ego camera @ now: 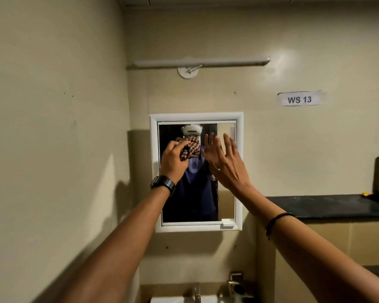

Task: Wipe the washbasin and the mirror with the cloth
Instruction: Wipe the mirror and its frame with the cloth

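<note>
A white-framed mirror (227, 193) hangs on the beige wall straight ahead. My left hand (173, 160) grips a bunched red-and-white checked cloth (190, 149) and holds it against the upper left of the glass. My right hand (225, 162) is raised beside it with fingers spread and straight, at or just in front of the mirror's upper right; I cannot tell if it touches the glass. Only the top edge of the white washbasin (166, 300) shows at the bottom, with its tap (197, 293).
A tube light (201, 62) runs along the wall above the mirror. A paper label reading WS 13 (299, 99) is stuck at the right. A dark counter (328, 205) juts out at the right, and a metal fitting (236, 285) sits beside the tap.
</note>
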